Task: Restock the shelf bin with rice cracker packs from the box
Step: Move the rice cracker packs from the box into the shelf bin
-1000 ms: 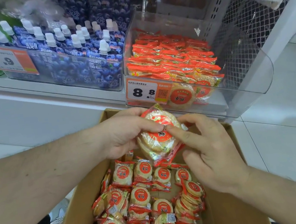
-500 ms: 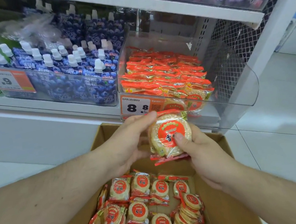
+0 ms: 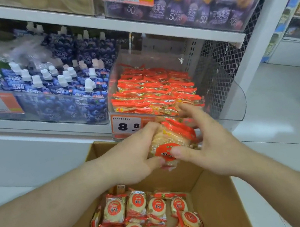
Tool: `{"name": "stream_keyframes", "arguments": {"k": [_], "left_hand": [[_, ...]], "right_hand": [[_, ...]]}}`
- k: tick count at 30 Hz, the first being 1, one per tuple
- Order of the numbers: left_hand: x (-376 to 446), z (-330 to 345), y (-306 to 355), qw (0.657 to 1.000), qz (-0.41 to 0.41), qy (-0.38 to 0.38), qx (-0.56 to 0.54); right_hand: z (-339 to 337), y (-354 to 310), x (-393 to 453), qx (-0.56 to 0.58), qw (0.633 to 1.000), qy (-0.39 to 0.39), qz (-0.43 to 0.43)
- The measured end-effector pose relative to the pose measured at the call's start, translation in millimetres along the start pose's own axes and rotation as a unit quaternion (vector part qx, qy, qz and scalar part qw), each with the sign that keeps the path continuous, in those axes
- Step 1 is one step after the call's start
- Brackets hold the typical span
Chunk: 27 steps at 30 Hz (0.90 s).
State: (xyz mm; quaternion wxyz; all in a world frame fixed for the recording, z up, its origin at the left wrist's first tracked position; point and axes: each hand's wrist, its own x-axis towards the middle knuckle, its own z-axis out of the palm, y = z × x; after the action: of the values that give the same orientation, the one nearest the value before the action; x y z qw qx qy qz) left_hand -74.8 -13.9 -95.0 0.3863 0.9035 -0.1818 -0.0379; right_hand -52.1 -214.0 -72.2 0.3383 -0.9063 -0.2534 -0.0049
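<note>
Gripping rice cracker packs [image 3: 171,141] between left hand [image 3: 133,161] and right hand [image 3: 209,143], just before shelf bin [image 3: 229,100].

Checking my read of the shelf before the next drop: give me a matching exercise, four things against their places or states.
Things:
1. round rice cracker pack with red label
2. clear plastic shelf bin
3. brown cardboard box
4. blue spouted jelly pouches

Places or states:
A. left of the cracker bin on the same shelf
B. gripped by left hand and right hand
C. below the hands, packs inside
D. holds stacked red-edged packs

Pairs: 1-B, 2-D, 3-C, 4-A
</note>
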Motion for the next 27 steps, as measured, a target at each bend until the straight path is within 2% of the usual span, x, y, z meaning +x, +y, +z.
{"name": "stream_keyframes", "arguments": {"k": [3, 5, 7, 9, 12, 17, 23, 27], "left_hand": [[8.6, 4.1, 4.7, 0.998, 0.03, 0.036, 0.045], [14.0, 5.2, 3.3, 0.989, 0.054, 0.113, 0.08], [19.4, 5.6, -5.4, 0.958, 0.073, 0.194, 0.199], [21.6, 7.0, -16.6, 0.933, 0.052, 0.191, 0.299], [22.8, 14.2, -32.2, 0.917, 0.003, 0.125, 0.378], [21.8, 17.5, -28.4, 0.919, -0.013, 0.121, 0.376], [20.7, 16.2, -27.1, 0.921, -0.018, 0.121, 0.37], [20.1, 15.8, -27.4, 0.921, -0.008, 0.129, 0.366]], "right_hand": [[-4.0, -5.0, 4.6, -0.064, 0.995, 0.01, -0.078], [-20.6, -4.9, 12.0, -0.066, 0.992, 0.057, -0.092], [-49.4, -1.0, 20.7, -0.079, 0.984, 0.126, -0.094], [-77.8, 4.0, 28.5, -0.135, 0.974, 0.156, -0.096], [-94.7, 16.5, 37.7, -0.232, 0.959, 0.133, -0.089], [-88.2, 43.0, 56.0, -0.282, 0.958, 0.037, -0.034], [-55.3, 48.6, 70.9, -0.168, 0.975, -0.102, 0.108], [-48.3, 50.5, 77.0, -0.05, 0.984, -0.049, 0.165]]}}
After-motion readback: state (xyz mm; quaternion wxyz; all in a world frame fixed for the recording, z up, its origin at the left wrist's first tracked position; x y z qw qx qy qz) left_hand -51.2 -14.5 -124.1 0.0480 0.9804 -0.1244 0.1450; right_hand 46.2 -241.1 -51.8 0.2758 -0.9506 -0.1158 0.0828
